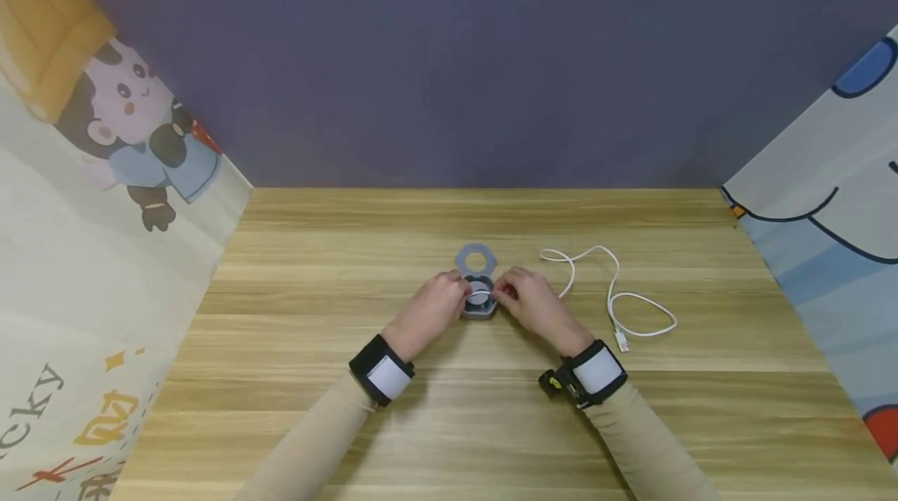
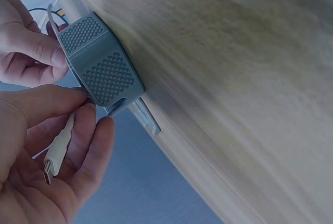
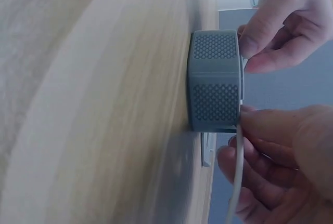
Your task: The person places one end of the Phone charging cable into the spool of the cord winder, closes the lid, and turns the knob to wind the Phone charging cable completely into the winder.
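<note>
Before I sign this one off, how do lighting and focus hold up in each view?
Head view: even light, the beige sleeves casting soft shadows on the light-brown wood-grain table. Left wrist view: bluish cast, table grain soft, textured sides of the grey hexagonal box clearer. Right wrist view: pale, milky haze, dark shadow beside the box; the thin white cable shows clearly.

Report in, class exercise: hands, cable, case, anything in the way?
Left hand pinching white USB cable near its plug; right hand pinching farther along. Cable spanning open gray hexagonal case. Slack looped right of case; no obstruction seen.
</note>
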